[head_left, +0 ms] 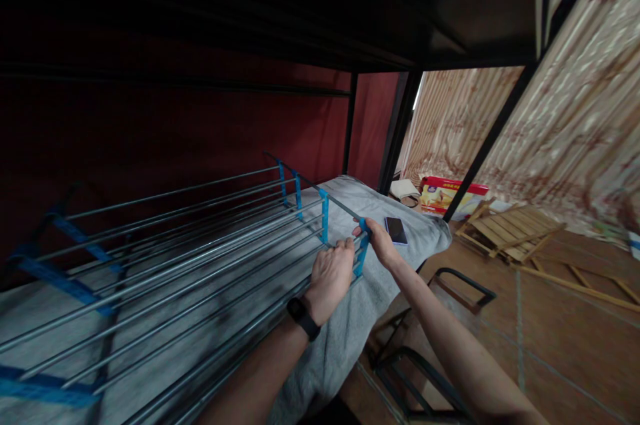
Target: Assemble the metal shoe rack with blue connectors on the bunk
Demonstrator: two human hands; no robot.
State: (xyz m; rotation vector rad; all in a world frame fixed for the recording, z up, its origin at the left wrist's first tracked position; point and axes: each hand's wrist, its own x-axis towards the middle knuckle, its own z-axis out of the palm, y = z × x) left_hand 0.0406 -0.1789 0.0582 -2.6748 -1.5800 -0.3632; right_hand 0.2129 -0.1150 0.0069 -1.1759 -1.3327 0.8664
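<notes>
A long rack of thin grey metal tubes (200,248) joined by blue plastic brackets (325,215) rests on a grey cloth. My left hand (332,273), with a black band on its wrist, is closed with curled fingers around a tube near the right end of the rack. Its fingertips are partly hidden behind the hand. My right hand (379,240) grips the blue end bracket (361,255) at the corner, thumb and fingers around its top. Both hands are close together at the rack's near right corner.
A phone (396,230) lies on the grey cloth (423,253) beyond my right hand. Dark bed-frame posts (402,132) and a low overhead panel (300,5) surround the space. On the floor are a metal-framed chair (465,285), wooden slats (525,228) and a red-yellow box (440,197).
</notes>
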